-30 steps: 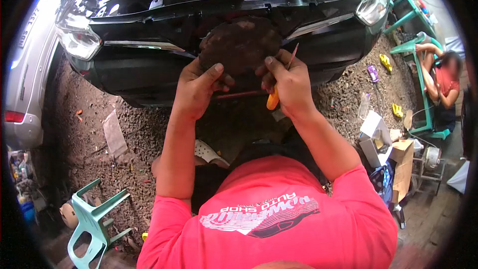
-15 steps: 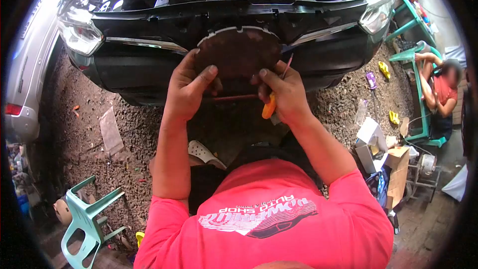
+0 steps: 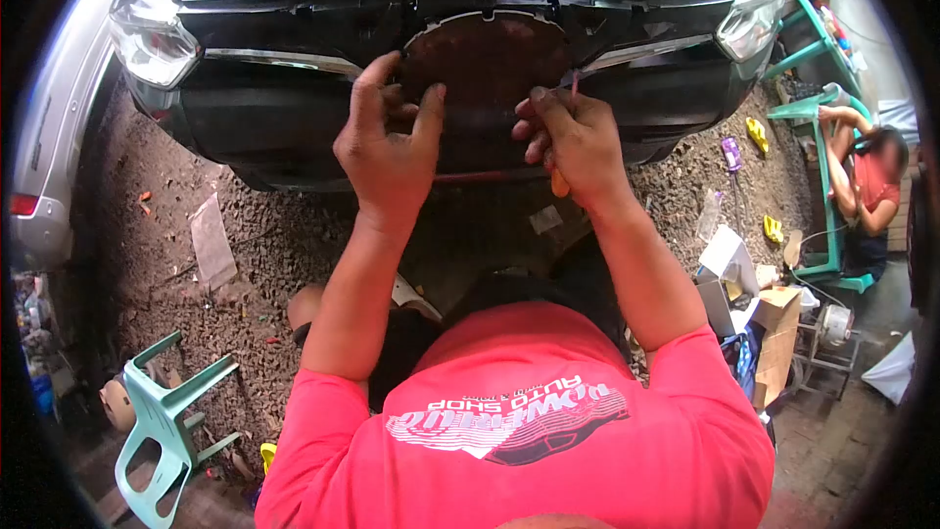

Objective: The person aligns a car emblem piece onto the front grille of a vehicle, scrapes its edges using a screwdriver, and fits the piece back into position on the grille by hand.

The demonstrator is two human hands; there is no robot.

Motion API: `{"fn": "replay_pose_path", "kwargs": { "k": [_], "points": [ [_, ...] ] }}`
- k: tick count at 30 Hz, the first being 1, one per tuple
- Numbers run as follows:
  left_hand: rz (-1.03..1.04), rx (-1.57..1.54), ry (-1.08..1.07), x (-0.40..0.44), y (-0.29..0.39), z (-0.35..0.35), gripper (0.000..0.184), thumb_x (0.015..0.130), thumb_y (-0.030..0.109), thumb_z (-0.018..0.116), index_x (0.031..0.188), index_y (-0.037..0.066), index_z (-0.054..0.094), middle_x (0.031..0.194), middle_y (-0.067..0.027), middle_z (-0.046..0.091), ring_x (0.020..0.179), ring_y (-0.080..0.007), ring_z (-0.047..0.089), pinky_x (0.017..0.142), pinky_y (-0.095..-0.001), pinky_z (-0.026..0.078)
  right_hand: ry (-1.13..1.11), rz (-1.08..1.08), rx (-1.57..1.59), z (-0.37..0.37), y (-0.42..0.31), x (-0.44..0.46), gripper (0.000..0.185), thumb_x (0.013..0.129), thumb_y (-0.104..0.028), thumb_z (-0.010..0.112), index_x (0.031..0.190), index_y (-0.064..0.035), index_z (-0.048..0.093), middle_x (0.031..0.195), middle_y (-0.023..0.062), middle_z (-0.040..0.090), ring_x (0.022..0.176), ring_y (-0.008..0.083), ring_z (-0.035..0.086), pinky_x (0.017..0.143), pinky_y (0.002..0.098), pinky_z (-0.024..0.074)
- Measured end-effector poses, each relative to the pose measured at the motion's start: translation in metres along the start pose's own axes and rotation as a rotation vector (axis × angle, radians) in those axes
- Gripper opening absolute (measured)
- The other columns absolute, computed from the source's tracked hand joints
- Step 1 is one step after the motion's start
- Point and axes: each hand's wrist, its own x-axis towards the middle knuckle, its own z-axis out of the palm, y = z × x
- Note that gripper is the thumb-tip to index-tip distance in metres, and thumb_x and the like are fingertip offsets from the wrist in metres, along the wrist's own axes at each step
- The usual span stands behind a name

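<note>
A dark round plate (image 3: 485, 64) with a notched pale upper rim sits at the middle of the black car front (image 3: 264, 108). My left hand (image 3: 392, 137) is at the plate's left edge, fingers apart and curved, with nothing seen between them. At the lower right of the plate, my right hand (image 3: 576, 142) is closed around a screwdriver. Its orange handle (image 3: 559, 182) shows below my fingers, and the thin shaft points up past my knuckles.
A green plastic chair (image 3: 162, 411) lies at the lower left. An open white box (image 3: 727, 264) and cardboard (image 3: 776, 333) are at the right. A seated person (image 3: 871, 181) is at the far right. A silver car (image 3: 59, 137) stands at the left.
The plate has moved up and forward from between my hands to the car front. My left fingers have opened away from it. My right hand still holds the screwdriver.
</note>
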Motion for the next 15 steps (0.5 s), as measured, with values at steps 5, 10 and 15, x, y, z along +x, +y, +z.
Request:
{"fn": "replay_pose_path", "kwargs": {
  "k": [5,10,15],
  "points": [
    [0.058,0.119,0.09,0.01,-0.001,-0.005,0.047,0.081,0.01,0.085,0.121,0.009,0.06,0.076,-0.0033,0.069,0.064,-0.012,0.067,0.062,-0.0268,0.052,-0.005,0.013,-0.34,-0.002,-0.004,0.0,0.033,0.101,-0.032,0.067,0.094,0.0003,0.069,0.074,0.008,0.07,0.054,0.0116,0.06,0.049,0.026,0.044],
    [0.033,0.101,0.104,0.013,-0.005,-0.006,0.049,0.079,0.012,0.087,0.118,0.008,0.057,0.075,-0.0024,0.066,0.064,-0.013,0.065,0.064,-0.028,0.052,0.33,-0.595,-0.751,-0.003,-0.005,-0.001,0.023,0.094,-0.026,0.073,0.101,-0.0045,0.068,0.082,0.0179,0.069,0.071,0.0366,0.069,0.064,0.0426,0.0535],
    [0.083,0.14,0.112,0.009,-0.015,-0.001,0.051,0.078,0.013,0.089,0.118,0.008,0.057,0.081,-0.0029,0.064,0.066,-0.0139,0.064,0.065,-0.0294,0.052,0.389,-0.905,-0.686,-0.004,-0.005,0.017,0.04,0.088,-0.019,0.078,0.124,-0.0107,0.062,0.106,0.0179,0.072,0.087,0.0409,0.071,0.072,0.0428,0.0569]
  ]
}}
